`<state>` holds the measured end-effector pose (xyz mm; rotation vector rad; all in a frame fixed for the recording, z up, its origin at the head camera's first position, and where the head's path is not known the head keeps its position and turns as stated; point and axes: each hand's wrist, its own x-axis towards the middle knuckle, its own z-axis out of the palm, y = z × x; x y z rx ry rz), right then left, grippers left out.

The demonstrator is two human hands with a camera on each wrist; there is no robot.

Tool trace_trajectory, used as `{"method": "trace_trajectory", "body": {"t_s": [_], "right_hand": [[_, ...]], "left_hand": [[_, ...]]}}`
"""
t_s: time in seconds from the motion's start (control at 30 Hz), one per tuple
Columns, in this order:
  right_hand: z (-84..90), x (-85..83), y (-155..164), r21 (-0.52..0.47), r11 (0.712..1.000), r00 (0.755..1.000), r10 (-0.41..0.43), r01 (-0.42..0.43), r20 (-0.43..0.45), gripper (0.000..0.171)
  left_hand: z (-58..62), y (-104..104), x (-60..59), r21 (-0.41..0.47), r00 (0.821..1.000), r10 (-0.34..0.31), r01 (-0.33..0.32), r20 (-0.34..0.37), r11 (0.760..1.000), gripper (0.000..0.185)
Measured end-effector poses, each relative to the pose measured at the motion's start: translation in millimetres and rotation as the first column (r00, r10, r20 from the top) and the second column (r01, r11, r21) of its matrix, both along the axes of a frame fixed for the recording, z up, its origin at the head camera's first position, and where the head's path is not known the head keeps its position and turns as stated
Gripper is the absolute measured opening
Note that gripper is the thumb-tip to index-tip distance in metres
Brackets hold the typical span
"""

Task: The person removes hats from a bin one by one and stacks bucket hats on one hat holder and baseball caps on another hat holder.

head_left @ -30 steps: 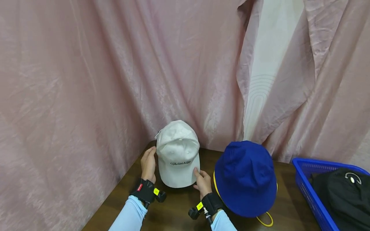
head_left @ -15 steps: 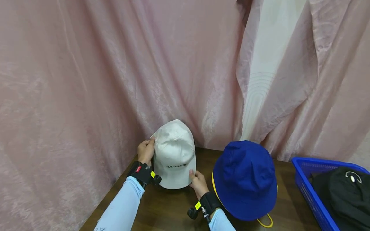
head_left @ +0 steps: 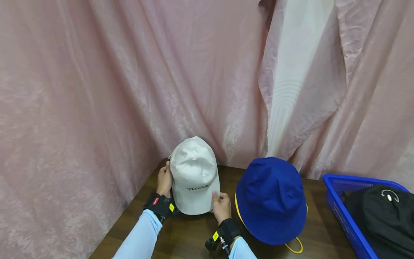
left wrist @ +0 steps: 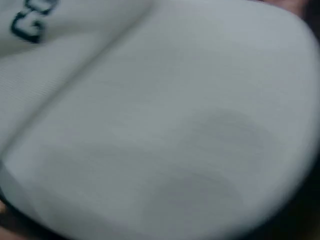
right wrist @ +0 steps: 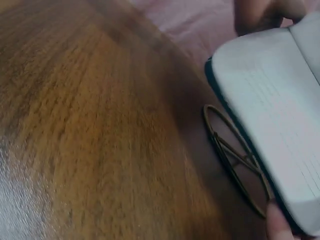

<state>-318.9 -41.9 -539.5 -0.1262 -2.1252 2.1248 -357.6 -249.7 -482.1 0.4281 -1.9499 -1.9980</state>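
A white baseball cap (head_left: 194, 176) with dark "COLORADO" lettering is upright at the back left of the table, its brim facing me. My left hand (head_left: 164, 181) holds the cap's left side, most of its fingers hidden. At the brim's right edge my right hand (head_left: 221, 208) pinches the fabric, thumb on top. Below the brim, the right wrist view shows a thin wire ring with crossbars (right wrist: 215, 135) by the tabletop; whether the cap touches it I cannot tell. The brim (left wrist: 165, 110) fills most of the left wrist view.
To the right stands a blue bucket hat (head_left: 271, 201) with yellow edging and a yellow cord loop (head_left: 295, 246). A blue plastic basket (head_left: 347, 226) at the far right holds black headwear (head_left: 385, 219). Pink curtains (head_left: 194, 72) hang behind the brown table (head_left: 191, 241).
The cap has shifted slightly left and turned a little. My left hand rose along its side, then came down again. My right hand has stayed on the brim.
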Motion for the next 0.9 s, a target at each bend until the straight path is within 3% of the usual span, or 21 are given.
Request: {"method": "trace_trajectory", "body": {"t_s": [0.13, 0.2, 0.27, 0.37, 0.57, 0.73, 0.9], "right_hand": [[2.4, 4.9, 0, 0.000, 1.000, 0.999, -0.020, 0.020, 0.033, 0.039], [4.6, 6.1, 1, 0.006, 1.000, 0.999, -0.013, 0.013, 0.042, 0.039], [6.0, 5.9, 2, 0.028, 1.000, 0.999, -0.009, 0.007, 0.045, 0.037], [8.0, 5.6, 2, 0.041, 0.999, 0.998, 0.021, -0.024, 0.061, 0.040], [13.7, 18.6, 14, 0.082, 0.984, 0.983, 0.152, -0.161, 0.101, 0.048], [19.8, 37.1, 26, 0.132, 0.963, 0.971, 0.229, -0.237, 0.071, 0.056], [28.9, 61.2, 37, 0.240, 0.917, 0.948, 0.316, -0.317, 0.046, 0.051]], "left_hand": [[-26.7, 1, 28.3, 0.044, 0.984, -0.179, 0.180, -0.020, 0.983, 0.072], [-38.8, 3, 41.4, -0.021, 0.968, -0.251, 0.251, -0.007, 0.968, 0.075], [-47.4, 6, 49.5, -0.106, 0.961, -0.275, 0.274, 0.013, 0.956, 0.079], [-52.8, 6, 53.3, -0.196, 0.967, -0.252, 0.252, 0.026, 0.948, 0.085], [-45.1, 4, 54.3, -0.209, 0.973, -0.224, 0.230, 0.054, 0.950, 0.083], [-44.7, 9, 60.5, -0.132, 0.972, -0.203, 0.218, 0.116, 0.967, 0.086], [-50.7, 18, 76.7, -0.050, 0.981, -0.125, 0.134, 0.151, 0.990, 0.087]]}}
